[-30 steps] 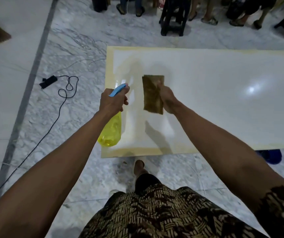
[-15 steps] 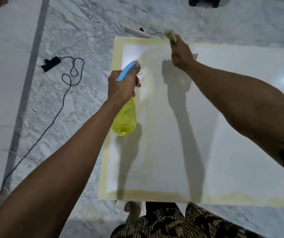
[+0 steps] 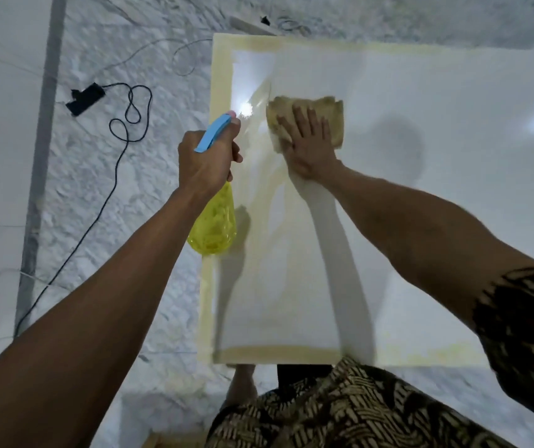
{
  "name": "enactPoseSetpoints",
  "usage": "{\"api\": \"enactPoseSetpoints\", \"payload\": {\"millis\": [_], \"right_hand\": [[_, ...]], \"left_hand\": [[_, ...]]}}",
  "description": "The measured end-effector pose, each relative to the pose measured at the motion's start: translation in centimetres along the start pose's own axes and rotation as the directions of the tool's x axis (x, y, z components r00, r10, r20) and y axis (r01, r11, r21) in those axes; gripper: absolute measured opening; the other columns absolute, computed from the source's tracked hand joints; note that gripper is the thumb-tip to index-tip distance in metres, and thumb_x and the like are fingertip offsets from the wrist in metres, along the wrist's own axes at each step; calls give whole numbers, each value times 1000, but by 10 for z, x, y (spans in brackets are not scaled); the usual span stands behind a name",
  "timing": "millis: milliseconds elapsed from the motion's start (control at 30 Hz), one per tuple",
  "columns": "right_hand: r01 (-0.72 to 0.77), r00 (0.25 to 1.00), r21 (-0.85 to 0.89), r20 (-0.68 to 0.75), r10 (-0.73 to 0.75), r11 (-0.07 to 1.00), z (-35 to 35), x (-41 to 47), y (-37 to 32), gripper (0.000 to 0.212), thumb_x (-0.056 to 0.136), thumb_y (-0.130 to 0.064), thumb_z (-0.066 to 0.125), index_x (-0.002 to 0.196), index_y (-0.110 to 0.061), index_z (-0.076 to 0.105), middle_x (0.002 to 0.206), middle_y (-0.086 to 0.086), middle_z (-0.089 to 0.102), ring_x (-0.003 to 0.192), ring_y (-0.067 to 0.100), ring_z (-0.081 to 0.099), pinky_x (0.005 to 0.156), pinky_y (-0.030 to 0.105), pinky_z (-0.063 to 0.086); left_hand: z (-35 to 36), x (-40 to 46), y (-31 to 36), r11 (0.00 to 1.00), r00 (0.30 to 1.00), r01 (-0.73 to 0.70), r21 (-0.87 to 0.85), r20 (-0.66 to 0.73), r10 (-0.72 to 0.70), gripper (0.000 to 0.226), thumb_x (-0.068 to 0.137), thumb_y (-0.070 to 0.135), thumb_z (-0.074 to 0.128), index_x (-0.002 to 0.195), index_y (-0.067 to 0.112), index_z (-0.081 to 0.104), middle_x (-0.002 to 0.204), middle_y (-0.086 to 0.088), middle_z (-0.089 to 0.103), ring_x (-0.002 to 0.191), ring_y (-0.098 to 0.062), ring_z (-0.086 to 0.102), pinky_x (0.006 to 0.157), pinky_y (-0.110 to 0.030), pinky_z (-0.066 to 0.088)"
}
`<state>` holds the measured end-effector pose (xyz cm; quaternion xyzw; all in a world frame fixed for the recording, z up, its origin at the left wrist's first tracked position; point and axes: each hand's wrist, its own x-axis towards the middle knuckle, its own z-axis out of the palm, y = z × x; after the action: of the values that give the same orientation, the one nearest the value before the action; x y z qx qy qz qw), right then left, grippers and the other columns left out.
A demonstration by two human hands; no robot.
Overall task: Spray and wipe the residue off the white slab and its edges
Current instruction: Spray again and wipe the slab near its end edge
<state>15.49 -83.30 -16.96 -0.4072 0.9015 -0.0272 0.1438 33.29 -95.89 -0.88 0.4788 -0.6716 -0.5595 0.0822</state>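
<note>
The white slab (image 3: 420, 221) lies flat on the marble floor, with a yellowish residue band along its left, far and near edges. My left hand (image 3: 205, 163) grips a yellow spray bottle (image 3: 214, 227) with a blue head, held over the slab's left edge with the nozzle pointing toward the far side. My right hand (image 3: 309, 140) presses flat, fingers straight, on a tan cloth (image 3: 333, 118) lying on the slab near its far left corner. A wet streak runs across the slab between the bottle and the cloth.
A black cable with a black adapter (image 3: 86, 98) coils on the marble floor left of the slab. A grey floor strip (image 3: 44, 140) runs along the far left. My bare foot (image 3: 243, 383) stands just under the slab's near edge.
My right hand has drawn the cloth back from the slab's far edge toward me and now lies flat on it. The left hand with the bottle has hardly moved.
</note>
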Motion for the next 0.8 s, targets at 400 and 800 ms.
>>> {"api": "enactPoseSetpoints", "payload": {"millis": [400, 800], "right_hand": [[41, 982, 0, 184, -40, 999, 65, -294, -93, 61, 100, -48, 8, 155, -28, 23, 164, 10, 16, 151, 38, 10, 118, 60, 15], [-476, 871, 682, 454, 188, 555, -37, -349, -142, 42, 105, -42, 38, 112, -10, 65, 114, 14, 64, 101, 28, 59, 86, 33, 42]], "left_hand": [[-50, -148, -82, 995, 990, 7, 100, 140, -21, 57, 100, 56, 64, 70, 9, 73, 71, -3, 77, 40, -14, 56, 49, -23, 51], [-80, -178, -94, 994, 993, -8, 105, 116, -5, 57, 98, 58, 66, 78, 5, 74, 80, -7, 79, 39, -10, 56, 54, -24, 52]]}}
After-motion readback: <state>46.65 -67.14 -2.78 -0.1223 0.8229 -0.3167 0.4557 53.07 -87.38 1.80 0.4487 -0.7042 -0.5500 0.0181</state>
